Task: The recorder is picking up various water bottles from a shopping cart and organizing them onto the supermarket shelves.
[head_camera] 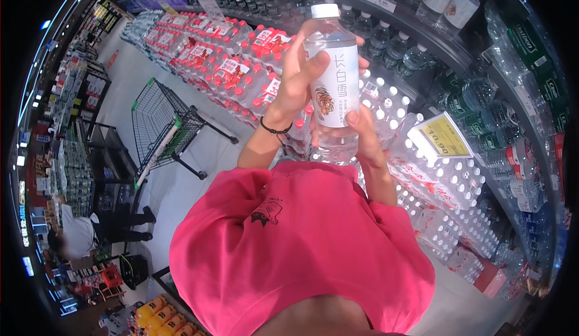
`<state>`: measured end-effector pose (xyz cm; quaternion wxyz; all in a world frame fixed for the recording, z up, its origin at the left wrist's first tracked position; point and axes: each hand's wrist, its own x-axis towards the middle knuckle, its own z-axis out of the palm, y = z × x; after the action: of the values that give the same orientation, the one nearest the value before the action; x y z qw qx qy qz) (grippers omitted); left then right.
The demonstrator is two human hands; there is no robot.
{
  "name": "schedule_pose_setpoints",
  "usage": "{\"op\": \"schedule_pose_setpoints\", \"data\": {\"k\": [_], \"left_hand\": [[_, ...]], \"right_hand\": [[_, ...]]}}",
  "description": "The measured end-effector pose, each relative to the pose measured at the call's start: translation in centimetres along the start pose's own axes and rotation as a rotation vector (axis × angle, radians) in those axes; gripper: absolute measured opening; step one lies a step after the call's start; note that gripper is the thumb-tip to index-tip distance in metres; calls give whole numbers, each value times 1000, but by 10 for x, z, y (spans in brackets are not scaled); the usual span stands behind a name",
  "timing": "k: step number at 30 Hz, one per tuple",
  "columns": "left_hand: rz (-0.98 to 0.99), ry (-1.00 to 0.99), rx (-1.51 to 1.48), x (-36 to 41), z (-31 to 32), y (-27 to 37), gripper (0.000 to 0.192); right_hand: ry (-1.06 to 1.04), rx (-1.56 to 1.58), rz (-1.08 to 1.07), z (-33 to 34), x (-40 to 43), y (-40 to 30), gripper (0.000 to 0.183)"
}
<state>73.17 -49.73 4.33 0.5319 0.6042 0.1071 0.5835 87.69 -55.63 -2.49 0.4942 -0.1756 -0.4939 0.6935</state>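
Observation:
Both hands hold one clear plastic water bottle (337, 82) in front of my chest, upright, with its white cap (325, 11) on. Its pale label shows a tiger picture and printed writing. My left hand (301, 71), with a dark cord bracelet (275, 131) at the wrist, wraps the upper part, thumb on the label. Lower down, my right hand (367, 132) grips the other side, thumb near the label's bottom edge. Fingers behind the bottle are partly hidden.
Shrink-wrapped red-capped bottles (226, 67) and white-capped bottles (434, 227) are stacked ahead and to the right, below shelves (402, 17). A yellow price sign (441, 138) juts out there. A wire shopping cart (165, 130) stands on the left floor; a person (79, 229) is farther left.

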Motion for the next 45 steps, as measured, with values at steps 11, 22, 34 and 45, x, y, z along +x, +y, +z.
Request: {"op": "schedule_pose_setpoints", "data": {"k": [11,22,34,45], "left_hand": [[-381,341,-391,-78,-32,-33,54],[-494,495,220,-76,-40,-11,49],[-416,405,-133,-77,-34,-28,48],[-388,404,-210,-80,-41,-24,51]], "right_hand": [[-629,1413,314,3,-12,111,100],[-244,588,338,0,-9,94,84],[-845,1644,389,8,4,104,65],[-571,1260,283,0,5,110,76]]}}
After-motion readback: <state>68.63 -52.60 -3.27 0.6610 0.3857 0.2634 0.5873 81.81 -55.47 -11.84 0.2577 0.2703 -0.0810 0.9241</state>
